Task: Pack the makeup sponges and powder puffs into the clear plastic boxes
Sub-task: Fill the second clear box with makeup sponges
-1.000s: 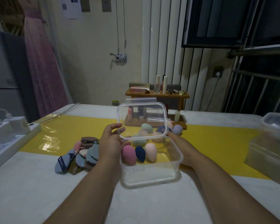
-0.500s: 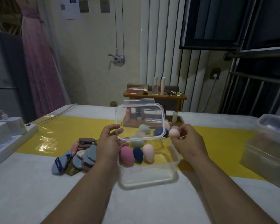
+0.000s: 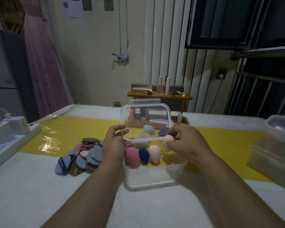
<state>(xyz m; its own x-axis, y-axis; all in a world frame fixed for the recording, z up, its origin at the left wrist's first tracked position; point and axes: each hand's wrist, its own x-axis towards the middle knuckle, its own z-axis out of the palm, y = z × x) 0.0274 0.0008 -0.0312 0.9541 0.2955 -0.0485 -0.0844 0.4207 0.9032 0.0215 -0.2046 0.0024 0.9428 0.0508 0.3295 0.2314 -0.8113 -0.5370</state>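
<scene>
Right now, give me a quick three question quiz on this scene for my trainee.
1. True or false: the left hand holds the clear lid.
2. The right hand pinches which sponge? A pale pink, B navy, C green.
3. Fill in: the powder puffs lie to the ___ of the clear box.
Key: 1 true; 2 A; 3 left.

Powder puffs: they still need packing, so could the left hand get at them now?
Probably not yet: the left hand grips the lid, though the powder puffs lie just beside it, unblocked.
</scene>
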